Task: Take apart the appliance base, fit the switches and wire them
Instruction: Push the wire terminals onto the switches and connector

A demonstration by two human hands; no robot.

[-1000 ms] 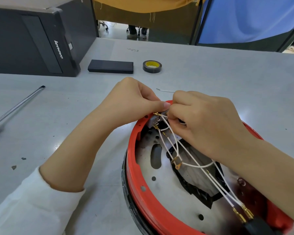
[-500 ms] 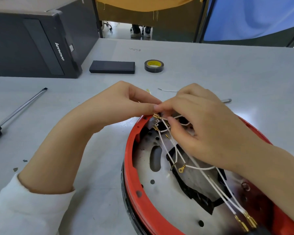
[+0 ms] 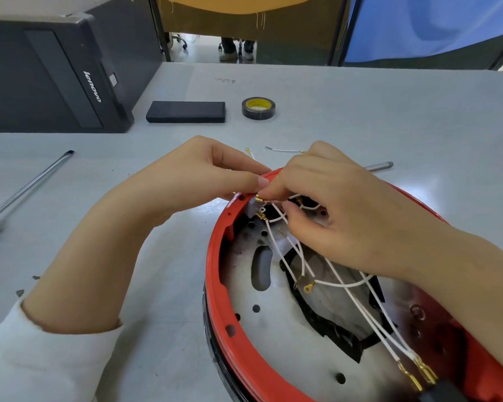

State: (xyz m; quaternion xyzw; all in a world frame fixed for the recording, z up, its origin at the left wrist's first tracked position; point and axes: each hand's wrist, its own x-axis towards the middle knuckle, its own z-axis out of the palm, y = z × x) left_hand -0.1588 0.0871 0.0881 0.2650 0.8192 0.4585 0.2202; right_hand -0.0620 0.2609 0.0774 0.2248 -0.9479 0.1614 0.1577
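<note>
The red-rimmed appliance base (image 3: 215,288) lies open on the grey table, showing a metal plate and a black patch inside. Several white wires (image 3: 336,284) with brass terminals cross the inside. My right hand (image 3: 340,216) pinches a brass terminal (image 3: 261,200) at the far rim, where the switch sits mostly hidden under my fingers. My left hand (image 3: 192,181) rests against the outside of the rim there, its fingertips meeting my right fingertips at the terminal. A loose ring terminal (image 3: 309,287) lies on the black patch.
A black computer case (image 3: 50,71) stands at the back left. A flat black box (image 3: 186,111) and a roll of black tape (image 3: 258,108) lie behind the base. A screwdriver (image 3: 26,187) lies at the left. A loose wire (image 3: 282,149) and a grey rod (image 3: 379,165) lie beyond my hands.
My right hand's fingers have shifted from among the wires up to the brass terminal at the rim. My left hand stays at the rim's outside. The view has tilted slightly.
</note>
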